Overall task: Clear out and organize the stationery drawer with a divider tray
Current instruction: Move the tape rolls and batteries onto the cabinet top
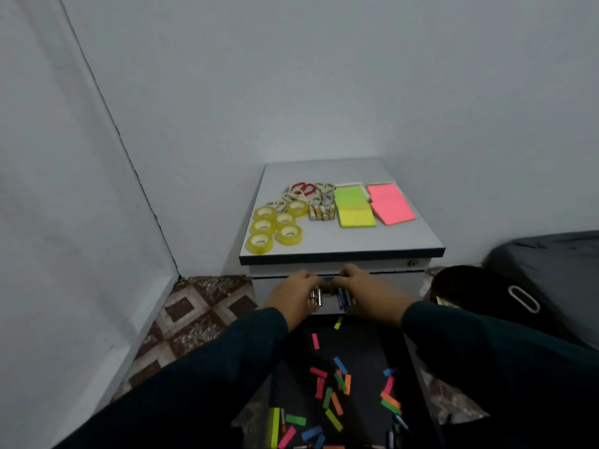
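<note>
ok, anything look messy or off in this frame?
Yes: small coloured sticky flags lie scattered at all angles across the open drawer's dark floor, unsorted. On the cabinet top, tape rolls, scissors and sticky note pads sit grouped.

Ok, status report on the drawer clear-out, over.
Left hand grips silver batteries, right hand blue ones. Drawer open, paper flags still inside. Nothing blocking.

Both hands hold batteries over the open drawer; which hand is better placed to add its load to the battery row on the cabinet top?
Probably the left hand: the battery row lies left of centre on the cabinet top, beside the tape rolls. The right hand would cross over.
</note>
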